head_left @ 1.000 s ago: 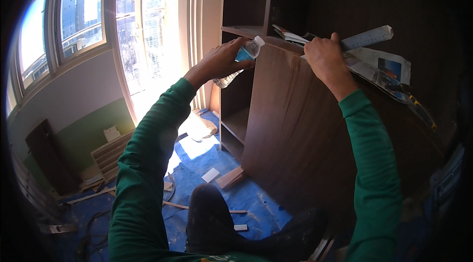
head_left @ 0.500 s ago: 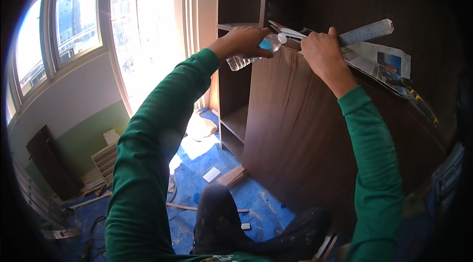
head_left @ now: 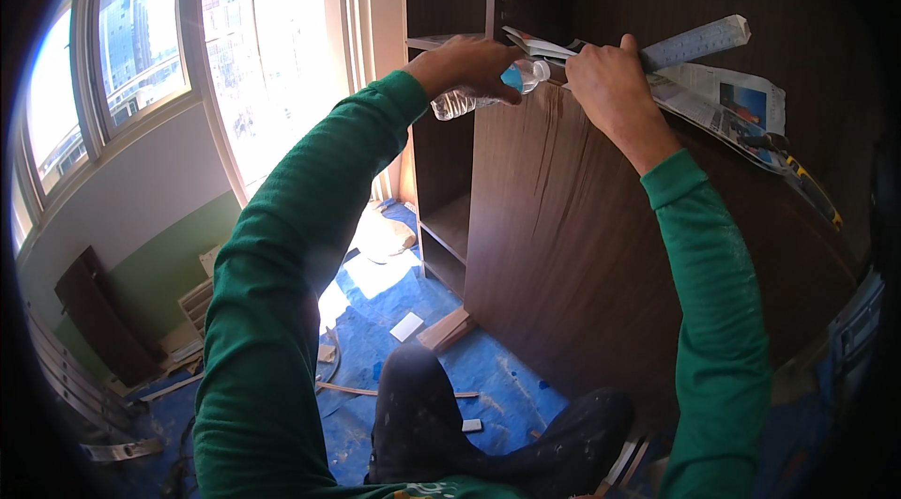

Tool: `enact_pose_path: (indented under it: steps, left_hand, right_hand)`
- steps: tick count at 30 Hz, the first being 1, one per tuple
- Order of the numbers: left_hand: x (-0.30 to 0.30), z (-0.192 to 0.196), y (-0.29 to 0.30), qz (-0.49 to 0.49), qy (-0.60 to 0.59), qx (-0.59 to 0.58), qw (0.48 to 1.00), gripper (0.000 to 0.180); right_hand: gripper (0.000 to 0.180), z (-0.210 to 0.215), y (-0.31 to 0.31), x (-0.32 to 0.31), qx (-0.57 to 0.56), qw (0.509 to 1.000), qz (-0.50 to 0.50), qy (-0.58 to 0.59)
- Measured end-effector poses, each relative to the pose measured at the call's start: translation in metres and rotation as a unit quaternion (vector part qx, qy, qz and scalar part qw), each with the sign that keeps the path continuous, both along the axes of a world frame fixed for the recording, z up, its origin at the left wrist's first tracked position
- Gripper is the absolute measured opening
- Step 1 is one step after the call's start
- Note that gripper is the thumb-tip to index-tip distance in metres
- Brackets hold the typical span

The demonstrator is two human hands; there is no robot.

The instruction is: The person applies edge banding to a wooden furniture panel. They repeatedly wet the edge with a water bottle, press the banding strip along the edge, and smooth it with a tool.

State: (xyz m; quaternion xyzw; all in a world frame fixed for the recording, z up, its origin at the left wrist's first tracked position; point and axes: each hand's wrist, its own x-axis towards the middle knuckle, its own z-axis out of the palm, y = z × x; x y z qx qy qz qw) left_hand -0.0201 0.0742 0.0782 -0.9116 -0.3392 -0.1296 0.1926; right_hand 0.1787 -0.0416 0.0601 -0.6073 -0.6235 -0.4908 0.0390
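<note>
My left hand (head_left: 476,69) is wrapped round a clear plastic bottle (head_left: 455,104) with a blue label, tipped on its side with its neck pointing right, over the edge of the brown wooden cabinet (head_left: 563,245). Dark wet-looking streaks (head_left: 554,138) run down the panel below the bottle's mouth. My right hand (head_left: 610,91) is closed on a long grey flat strip (head_left: 699,44) with ruler-like markings; its far end sticks out to the upper right. Newspaper (head_left: 727,114) lies on the cabinet top beside that hand. My fingers hide the strip's near end.
A tool with a yellow and black handle (head_left: 809,184) lies at the newspaper's right end. Open shelves (head_left: 446,222) stand left of the panel. Wood offcuts (head_left: 445,329) and a white piece (head_left: 406,327) lie on the blue floor covering (head_left: 507,363). Bright windows are at the left.
The view has shifted slightly. Both hands keep their grips, and the bottle stays tipped in nearly the same place beside the right hand.
</note>
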Motion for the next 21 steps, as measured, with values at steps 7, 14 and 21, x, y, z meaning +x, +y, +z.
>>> enact_pose_path:
  steps: [7,14,21]
  left_hand:
    - [0.0008,0.0039,-0.0012,0.011,0.018,0.015,1.000,0.087]
    - [0.0020,0.0064,-0.0020,0.013,0.026,0.015,0.999,0.087]
    - [0.0061,0.0042,0.0026,-0.006,0.008,0.005,1.000,0.088]
  right_hand:
    - [0.015,-0.0003,0.0016,-0.0008,0.000,1.000,-0.004,0.004]
    - [0.014,0.0017,0.0007,0.0018,-0.011,1.000,-0.009,-0.010]
    - [0.011,-0.0004,0.0075,0.0028,-0.001,1.000,-0.004,0.007]
